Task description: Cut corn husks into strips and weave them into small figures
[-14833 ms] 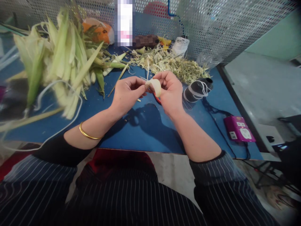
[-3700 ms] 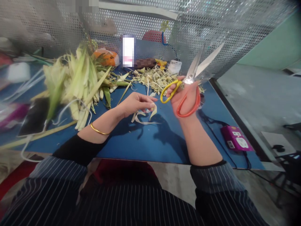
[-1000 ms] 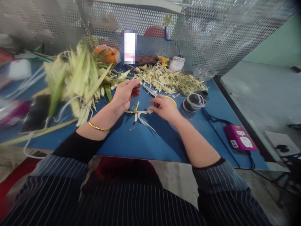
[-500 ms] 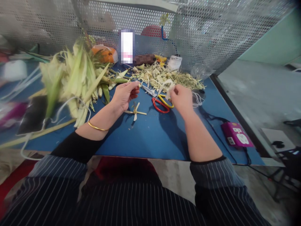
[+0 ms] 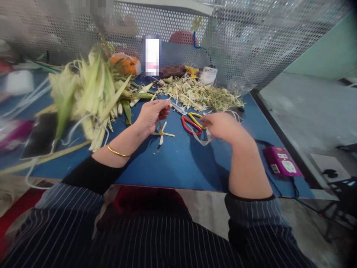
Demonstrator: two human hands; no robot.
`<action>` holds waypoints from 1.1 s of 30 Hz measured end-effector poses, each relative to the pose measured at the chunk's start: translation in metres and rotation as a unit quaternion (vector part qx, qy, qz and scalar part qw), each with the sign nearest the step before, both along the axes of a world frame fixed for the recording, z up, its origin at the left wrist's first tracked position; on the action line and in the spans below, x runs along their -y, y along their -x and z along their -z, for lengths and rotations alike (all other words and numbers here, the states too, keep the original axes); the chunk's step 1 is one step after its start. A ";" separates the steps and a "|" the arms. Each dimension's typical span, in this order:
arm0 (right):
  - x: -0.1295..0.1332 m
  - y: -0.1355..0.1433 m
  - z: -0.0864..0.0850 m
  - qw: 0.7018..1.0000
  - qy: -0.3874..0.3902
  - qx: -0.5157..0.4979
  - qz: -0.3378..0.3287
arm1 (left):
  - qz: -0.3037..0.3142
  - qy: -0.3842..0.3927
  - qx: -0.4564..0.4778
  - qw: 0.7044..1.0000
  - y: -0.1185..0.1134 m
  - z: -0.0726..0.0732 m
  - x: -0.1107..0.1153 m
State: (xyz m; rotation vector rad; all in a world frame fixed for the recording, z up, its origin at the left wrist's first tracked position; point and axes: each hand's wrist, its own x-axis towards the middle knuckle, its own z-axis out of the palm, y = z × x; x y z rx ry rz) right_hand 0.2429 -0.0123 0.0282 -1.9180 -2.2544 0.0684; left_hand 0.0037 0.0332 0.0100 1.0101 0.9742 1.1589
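Note:
My left hand [image 5: 153,114] is closed in a pinch, thumb against forefinger, on a small pale yellowish piece [image 5: 170,104], mostly hidden by the fingertips. Below it on the table lies a small cross-shaped husk piece [image 5: 161,134] with thin arms. Scissors [image 5: 192,124] with one red and one yellow handle lie to the right, blades toward the left hand. My right hand [image 5: 220,124] is turned palm down, fingertips at the yellow handle; whether they touch it I cannot tell. A whitish strip [image 5: 203,141] loops down from beneath its fingers, past the red handle.
Corn husks [image 5: 95,89] are heaped at left beside a black pad [image 5: 39,136] and a white cord. Dry husk scraps [image 5: 200,93] spread along the back. An orange packet [image 5: 126,64] and a pixelated bright upright object stand behind. A purple box [image 5: 282,160] sits at the right edge.
My right hand has moved right and a little down, turning over toward the scissors. The whitish strip has swung from above the handles to below them. My left hand has barely shifted, keeping its pinch.

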 end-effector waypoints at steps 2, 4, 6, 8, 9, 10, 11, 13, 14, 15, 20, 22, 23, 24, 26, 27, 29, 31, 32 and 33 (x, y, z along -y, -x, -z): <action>0.002 0.016 0.000 0.996 -0.048 -0.081 0.001 | 0.004 -0.008 -0.006 1.000 -0.001 0.000 0.002; 0.004 0.035 0.002 0.968 -0.087 -0.235 -0.014 | 0.010 -0.024 -0.013 1.000 -0.003 -0.001 0.006; 0.006 0.053 0.008 0.920 -0.055 -0.388 -0.021 | 0.022 -0.046 -0.021 0.998 -0.006 -0.001 0.012; 0.009 0.067 0.014 0.866 -0.011 -0.499 -0.016 | 0.030 -0.073 -0.032 0.996 -0.010 -0.002 0.019; 0.011 0.072 0.016 0.842 0.005 -0.539 -0.007 | 0.030 -0.088 -0.038 0.995 -0.012 -0.003 0.022; 0.012 0.076 0.017 0.822 0.019 -0.569 0.004 | 0.029 -0.100 -0.046 0.994 -0.013 -0.003 0.025; 0.013 0.078 0.018 0.805 0.028 -0.592 0.016 | 0.026 -0.109 -0.055 0.992 -0.015 -0.003 0.028; 0.014 0.081 0.018 0.782 0.036 -0.621 0.040 | 0.023 -0.116 -0.069 0.991 -0.018 -0.002 0.031; 0.015 0.081 0.018 0.774 0.037 -0.630 0.049 | 0.022 -0.114 -0.073 0.991 -0.018 -0.002 0.031; 0.015 0.082 0.017 0.769 0.036 -0.636 0.054 | 0.022 -0.110 -0.073 0.991 -0.019 0.000 0.031; 0.013 0.083 0.020 0.746 0.038 -0.662 0.055 | 0.041 -0.080 -0.040 0.995 -0.017 0.004 0.029; 0.012 0.082 0.020 0.739 0.041 -0.670 0.053 | 0.052 -0.072 -0.030 0.996 -0.016 0.004 0.029; 0.012 0.081 0.020 0.737 0.044 -0.672 0.050 | 0.058 -0.069 -0.030 0.995 -0.015 0.002 0.029; 0.011 0.079 0.019 0.737 0.047 -0.672 0.044 | 0.064 -0.067 -0.033 0.995 -0.015 0.000 0.029; 0.011 0.075 0.017 0.744 0.060 -0.665 0.029 | 0.079 -0.067 -0.050 0.993 -0.012 -0.004 0.028; 0.011 0.073 0.015 0.751 0.070 -0.657 0.023 | 0.089 -0.074 -0.065 0.991 -0.011 -0.007 0.028; 0.011 0.068 0.013 0.769 0.097 -0.631 0.016 | 0.111 -0.102 -0.106 0.983 -0.007 -0.012 0.025; 0.011 0.064 0.010 0.788 0.125 -0.603 0.009 | 0.140 -0.130 -0.152 0.970 -0.002 -0.017 0.022; 0.011 0.062 0.009 0.796 0.136 -0.590 0.001 | 0.158 -0.137 -0.173 0.962 0.000 -0.018 0.021; 0.011 0.060 0.009 0.804 0.145 -0.577 -0.006 | 0.178 -0.139 -0.192 0.955 0.002 -0.019 0.019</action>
